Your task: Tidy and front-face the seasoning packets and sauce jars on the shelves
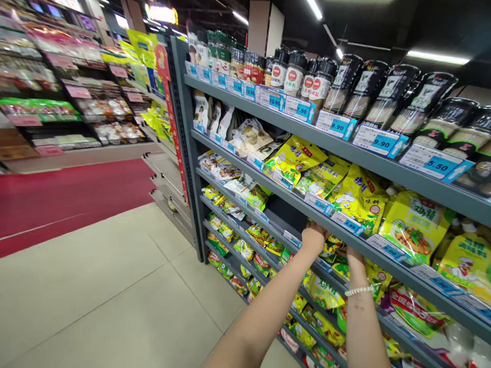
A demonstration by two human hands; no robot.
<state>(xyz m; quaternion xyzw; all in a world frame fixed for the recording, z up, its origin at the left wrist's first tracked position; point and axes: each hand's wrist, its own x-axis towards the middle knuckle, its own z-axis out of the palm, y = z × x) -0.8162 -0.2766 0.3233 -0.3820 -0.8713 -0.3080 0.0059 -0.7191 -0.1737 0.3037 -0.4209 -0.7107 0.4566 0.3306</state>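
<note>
My left hand [314, 236] reaches into a middle shelf, beside dark-and-yellow seasoning bags [331, 247]. Its knuckles show bent, while the fingertips are lost in shadow under the shelf above. To its right, my right hand [355, 258] goes in among the bags on the same level; a pale bead bracelet [359, 291] circles that wrist. The shelf edge hides its fingers, so I cannot see what it touches. Just left of my left hand is a bare dark stretch of shelf board [286, 210]. A white-and-green bag [249, 189] lies farther left on that level.
Yellow seasoning bags [295, 159] fill the shelf directly above my hands. Pepper jars [349, 86] line the top shelf, with blue price tags [335, 123] along its edge. Tiled floor [113, 306] and a red mat [68, 195] lie left; packaged goods [37, 111] stand beyond.
</note>
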